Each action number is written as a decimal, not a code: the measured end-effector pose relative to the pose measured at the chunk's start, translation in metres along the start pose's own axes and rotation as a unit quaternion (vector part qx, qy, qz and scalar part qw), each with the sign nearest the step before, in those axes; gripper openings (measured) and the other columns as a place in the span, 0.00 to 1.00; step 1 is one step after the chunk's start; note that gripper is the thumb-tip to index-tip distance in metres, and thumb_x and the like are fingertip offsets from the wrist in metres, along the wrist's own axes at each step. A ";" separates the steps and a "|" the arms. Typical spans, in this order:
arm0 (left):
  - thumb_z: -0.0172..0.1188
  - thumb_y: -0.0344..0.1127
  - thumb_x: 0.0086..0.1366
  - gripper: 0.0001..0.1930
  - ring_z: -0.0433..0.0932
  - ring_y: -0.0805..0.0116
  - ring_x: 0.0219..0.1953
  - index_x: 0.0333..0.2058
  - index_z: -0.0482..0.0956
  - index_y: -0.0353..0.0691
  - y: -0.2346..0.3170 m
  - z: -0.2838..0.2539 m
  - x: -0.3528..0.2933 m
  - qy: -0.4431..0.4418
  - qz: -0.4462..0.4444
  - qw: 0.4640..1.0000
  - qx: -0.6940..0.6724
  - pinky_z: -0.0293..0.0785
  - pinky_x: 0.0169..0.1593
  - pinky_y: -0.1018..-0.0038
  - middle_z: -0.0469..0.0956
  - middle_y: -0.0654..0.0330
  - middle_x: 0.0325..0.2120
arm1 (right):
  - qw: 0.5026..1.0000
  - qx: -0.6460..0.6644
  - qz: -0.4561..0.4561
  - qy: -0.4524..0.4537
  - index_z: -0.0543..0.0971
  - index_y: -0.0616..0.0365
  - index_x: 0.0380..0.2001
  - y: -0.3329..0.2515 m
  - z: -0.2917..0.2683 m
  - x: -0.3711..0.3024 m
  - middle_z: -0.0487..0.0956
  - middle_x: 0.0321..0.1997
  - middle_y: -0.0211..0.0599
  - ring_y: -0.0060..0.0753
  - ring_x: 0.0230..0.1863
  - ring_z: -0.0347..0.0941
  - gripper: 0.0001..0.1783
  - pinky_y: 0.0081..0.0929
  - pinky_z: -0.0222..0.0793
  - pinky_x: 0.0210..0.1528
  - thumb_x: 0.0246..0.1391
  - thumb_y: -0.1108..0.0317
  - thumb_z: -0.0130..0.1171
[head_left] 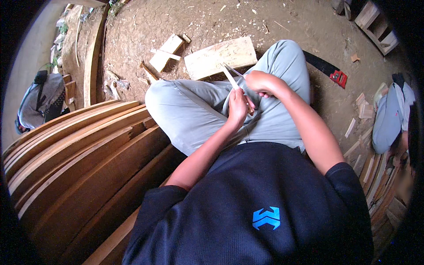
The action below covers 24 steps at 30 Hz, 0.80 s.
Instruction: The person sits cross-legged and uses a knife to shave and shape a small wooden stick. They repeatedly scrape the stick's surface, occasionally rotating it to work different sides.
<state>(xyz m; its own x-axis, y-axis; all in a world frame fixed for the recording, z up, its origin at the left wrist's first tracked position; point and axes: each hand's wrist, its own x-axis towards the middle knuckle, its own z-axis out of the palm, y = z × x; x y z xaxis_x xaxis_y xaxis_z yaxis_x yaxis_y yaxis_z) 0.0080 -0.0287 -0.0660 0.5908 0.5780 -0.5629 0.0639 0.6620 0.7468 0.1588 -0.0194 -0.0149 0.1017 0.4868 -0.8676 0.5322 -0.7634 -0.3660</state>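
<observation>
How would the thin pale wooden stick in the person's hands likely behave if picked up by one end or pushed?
The stick looks slim and flat, so it is probably light and may flex slightly. Being so thin, it could snap under a hard bend. Its flat sides suggest it would slide rather than roll. The left hand and right hand both grip it.

Dirt floor (185, 17): pale wooden board (221, 56), small wood block (166, 52), handsaw (327, 68), scattered offcuts (363, 110), stacked curved planks (75, 154).
</observation>
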 end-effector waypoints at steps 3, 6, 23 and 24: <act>0.33 0.44 0.72 0.14 0.67 0.65 0.10 0.36 0.60 0.39 -0.003 0.000 0.000 -0.003 0.003 1.000 0.020 0.64 0.12 0.71 0.69 0.55 0.12 | 0.999 0.048 0.009 -0.009 0.68 0.63 0.20 0.002 -0.001 0.002 0.67 0.14 0.35 0.31 0.10 0.61 0.26 0.35 0.59 0.13 0.62 0.54 0.33; 0.32 0.43 0.72 0.14 0.68 0.66 0.10 0.35 0.60 0.38 -0.007 -0.003 0.000 0.002 0.036 0.998 0.058 0.64 0.13 0.71 0.68 0.55 0.12 | 0.995 0.093 0.026 -0.012 0.70 0.62 0.20 -0.010 -0.007 -0.004 0.68 0.16 0.36 0.30 0.13 0.62 0.18 0.33 0.60 0.14 0.55 0.62 0.36; 0.31 0.44 0.74 0.16 0.69 0.66 0.09 0.37 0.60 0.36 -0.024 -0.011 0.005 0.044 0.031 0.976 0.210 0.65 0.12 0.71 0.71 0.55 0.13 | 0.992 0.093 0.062 -0.053 0.65 0.54 0.22 -0.020 -0.015 0.009 0.63 0.16 0.28 0.25 0.14 0.55 0.15 0.28 0.51 0.15 0.57 0.57 0.38; 0.31 0.44 0.74 0.16 0.68 0.66 0.09 0.38 0.60 0.36 -0.024 -0.011 0.005 0.048 0.029 0.975 0.214 0.65 0.12 0.71 0.71 0.55 0.13 | 0.993 0.080 0.062 -0.054 0.66 0.54 0.21 -0.023 -0.018 0.006 0.65 0.16 0.30 0.26 0.14 0.57 0.15 0.30 0.53 0.15 0.56 0.59 0.38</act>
<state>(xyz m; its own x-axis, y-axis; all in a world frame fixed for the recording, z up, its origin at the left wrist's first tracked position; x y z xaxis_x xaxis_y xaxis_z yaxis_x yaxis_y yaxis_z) 0.0008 -0.0366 -0.0901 0.5266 0.6640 -0.5309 0.3743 0.3796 0.8461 0.1621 0.0089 -0.0060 0.0632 0.3422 -0.9375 0.3797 -0.8770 -0.2945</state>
